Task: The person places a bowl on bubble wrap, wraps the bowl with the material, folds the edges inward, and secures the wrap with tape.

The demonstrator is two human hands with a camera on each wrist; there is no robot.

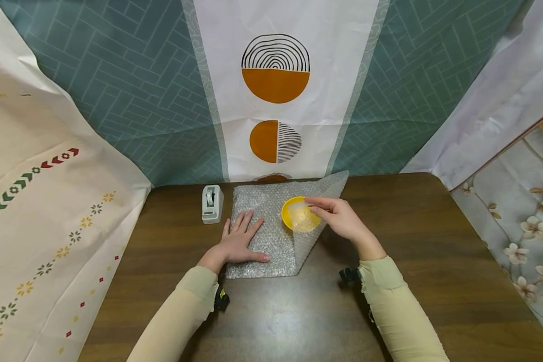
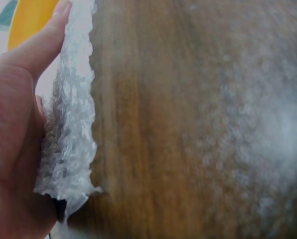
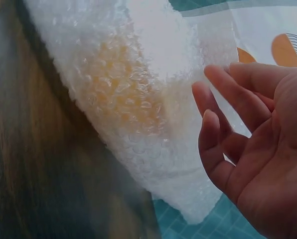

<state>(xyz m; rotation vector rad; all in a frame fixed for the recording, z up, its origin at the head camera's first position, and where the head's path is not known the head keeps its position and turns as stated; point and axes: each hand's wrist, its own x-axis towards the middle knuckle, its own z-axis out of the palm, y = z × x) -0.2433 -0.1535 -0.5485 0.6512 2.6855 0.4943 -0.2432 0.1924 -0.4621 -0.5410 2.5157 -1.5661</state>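
Note:
A sheet of bubble wrap lies on the table, with a yellow bowl on its right half. The right side of the sheet is raised and folded over, so this flap covers part of the bowl. My left hand rests on the left part of the sheet, fingers spread and straight. At the flap's upper edge, thumb and fingertips of my right hand pinch the wrap above the bowl. In the right wrist view the bowl's yellow shows blurred through the bubbles, and the other fingers curl loosely.
A white tape dispenser stands just left of the wrap, near the back of the brown wooden table. Behind the table hangs a patterned cloth. More cloths hang at both sides.

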